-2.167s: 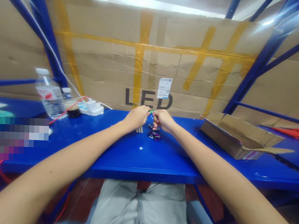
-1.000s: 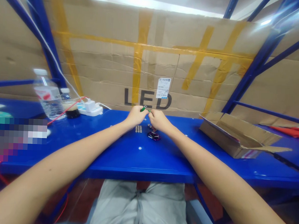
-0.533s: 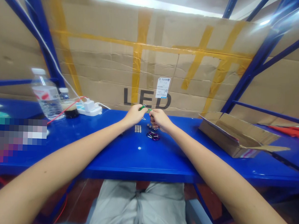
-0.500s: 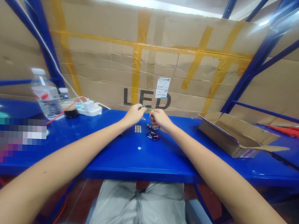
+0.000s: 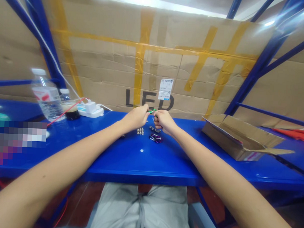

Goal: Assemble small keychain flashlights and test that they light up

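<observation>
Above the far part of the blue table point(image 5: 139, 164), my two hands are almost touching. My left hand point(image 5: 138, 116) is pinched on a small green carabiner point(image 5: 150, 112) that points toward the right hand. The fingers of my right hand point(image 5: 164, 120) are closed on a curved green piece, also apparently a carabiner; most of it is hidden. Below the hands lie purple carabiners point(image 5: 155, 138) with silver gates. Small silver metal pieces point(image 5: 140, 131) form neat rows beside them, and a few more metal parts point(image 5: 155, 129) lie under my right hand.
An open cardboard box point(image 5: 231, 144) stands at the right. On the left are a water bottle point(image 5: 48, 101), a cup of dark liquid point(image 5: 71, 113) and a white power strip point(image 5: 91, 111) with cables. A large cardboard sheet point(image 5: 106, 68) rises behind the table.
My left hand has moved right, bringing its green carabiner up to the green piece in my right hand. My right hand has shifted slightly right.
</observation>
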Demonstrator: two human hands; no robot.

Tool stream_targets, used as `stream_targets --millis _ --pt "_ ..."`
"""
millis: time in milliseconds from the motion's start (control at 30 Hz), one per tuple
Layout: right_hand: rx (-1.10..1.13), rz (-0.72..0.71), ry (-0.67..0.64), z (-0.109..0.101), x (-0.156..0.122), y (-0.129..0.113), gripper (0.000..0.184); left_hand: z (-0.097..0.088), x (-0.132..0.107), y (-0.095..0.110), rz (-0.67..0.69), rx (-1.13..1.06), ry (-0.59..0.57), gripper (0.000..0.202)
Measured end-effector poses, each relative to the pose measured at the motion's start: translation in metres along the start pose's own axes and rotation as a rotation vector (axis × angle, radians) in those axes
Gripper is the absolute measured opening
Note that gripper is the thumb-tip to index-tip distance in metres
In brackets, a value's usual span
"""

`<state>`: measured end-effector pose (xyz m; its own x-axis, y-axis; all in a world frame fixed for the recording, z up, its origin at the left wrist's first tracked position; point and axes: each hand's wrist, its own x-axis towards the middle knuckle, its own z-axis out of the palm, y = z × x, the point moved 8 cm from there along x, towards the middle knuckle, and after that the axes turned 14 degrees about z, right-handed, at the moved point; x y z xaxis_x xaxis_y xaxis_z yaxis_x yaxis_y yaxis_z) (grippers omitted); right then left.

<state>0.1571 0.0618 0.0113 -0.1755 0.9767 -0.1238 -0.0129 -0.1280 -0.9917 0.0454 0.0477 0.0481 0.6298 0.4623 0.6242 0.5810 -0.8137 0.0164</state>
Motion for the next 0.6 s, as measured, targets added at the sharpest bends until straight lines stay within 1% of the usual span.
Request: stream_targets --millis 267,433,600 --pt "0.018 0.006 -0.02 0.0021 0.002 0.0016 0.018 -0.0006 0.0016 0.0084 0.103 0.088 -0.022 0.019" --pt "0.009 0.011 -0.003 0.0022 0.0007 0.0015 0.018 0.0002 0.0017 0.0089 0.104 0.15 -0.045 0.018" --pt "0.01 0.008 -0.005 0.0034 -0.0013 0.0001 0.016 0.0004 0.0014 0.0085 0.096 0.167 -0.051 0.018"
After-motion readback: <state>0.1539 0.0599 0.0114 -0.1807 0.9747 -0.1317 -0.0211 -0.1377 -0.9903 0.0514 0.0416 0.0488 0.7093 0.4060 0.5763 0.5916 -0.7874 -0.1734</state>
